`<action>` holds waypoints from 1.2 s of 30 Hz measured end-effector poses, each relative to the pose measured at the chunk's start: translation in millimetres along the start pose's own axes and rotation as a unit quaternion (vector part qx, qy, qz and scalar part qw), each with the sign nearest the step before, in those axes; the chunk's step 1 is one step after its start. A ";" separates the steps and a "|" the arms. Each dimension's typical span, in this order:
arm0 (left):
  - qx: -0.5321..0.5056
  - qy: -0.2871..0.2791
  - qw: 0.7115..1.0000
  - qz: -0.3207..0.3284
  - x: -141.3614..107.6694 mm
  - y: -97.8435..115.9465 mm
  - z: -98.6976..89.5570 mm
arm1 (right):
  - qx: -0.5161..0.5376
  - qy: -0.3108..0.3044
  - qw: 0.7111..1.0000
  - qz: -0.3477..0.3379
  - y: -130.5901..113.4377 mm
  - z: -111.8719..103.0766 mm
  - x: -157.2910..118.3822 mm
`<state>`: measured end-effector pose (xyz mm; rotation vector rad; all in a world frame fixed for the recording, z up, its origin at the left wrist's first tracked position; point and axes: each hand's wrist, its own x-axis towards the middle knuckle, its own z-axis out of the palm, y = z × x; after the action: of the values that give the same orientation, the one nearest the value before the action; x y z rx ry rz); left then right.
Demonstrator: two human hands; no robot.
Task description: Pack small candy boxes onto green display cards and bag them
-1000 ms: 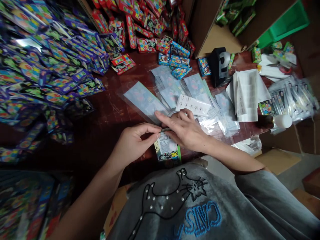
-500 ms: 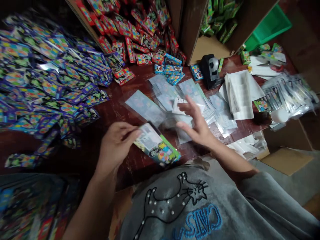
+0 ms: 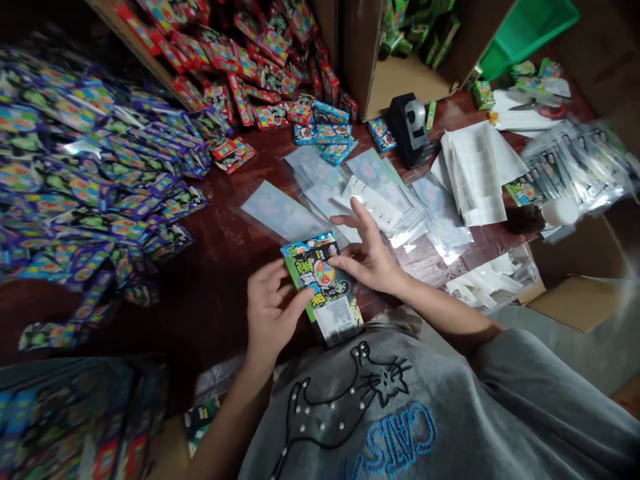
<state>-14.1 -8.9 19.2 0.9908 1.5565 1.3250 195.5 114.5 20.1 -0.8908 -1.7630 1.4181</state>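
Note:
A flat printed packet [image 3: 320,283], black and green with a white label at its lower end, is held tilted just in front of my shirt. A blue printed edge shows at its far end. My left hand [image 3: 273,307] grips its left side, with the thumb on the face and fingers underneath. At the upper right edge, my right hand [image 3: 373,257] has its thumb on the packet, while the index finger points up and away. Whether other right fingers are behind the packet is partly hidden. Just beyond lie a white label sheet [image 3: 373,203] and clear plastic sleeves [image 3: 285,210].
Purple packets [image 3: 100,160] are heaped at left. Cardboard boxes hold red packs [image 3: 270,53] and green packs [image 3: 420,27]. A black tape dispenser [image 3: 410,130], paper label sheets [image 3: 475,173], filled clear bags [image 3: 580,167] and a white-capped bottle [image 3: 560,212] stand or lie at right.
The packet has been turned so its label end points toward me. My left hand moved right with it, and my right hand came down to the packet's edge. The camera view shifted slightly.

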 end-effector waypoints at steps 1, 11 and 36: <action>-0.011 0.014 1.000 0.017 6.0 2.0 4.3 | -0.017 -0.028 0.999 -0.016 -0.8 -1.8 0.2; 0.029 -0.076 0.994 -0.070 1.7 -4.0 -12.5 | 0.000 -0.148 0.989 -0.019 14.8 5.8 -16.4; 0.037 -0.019 0.994 -0.098 20.1 35.2 -7.9 | 0.216 -0.018 0.957 0.194 -25.0 25.7 2.2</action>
<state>-26.6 11.9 52.6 0.8778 1.6385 1.1142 170.4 99.2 40.8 -1.0033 -1.2600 1.9845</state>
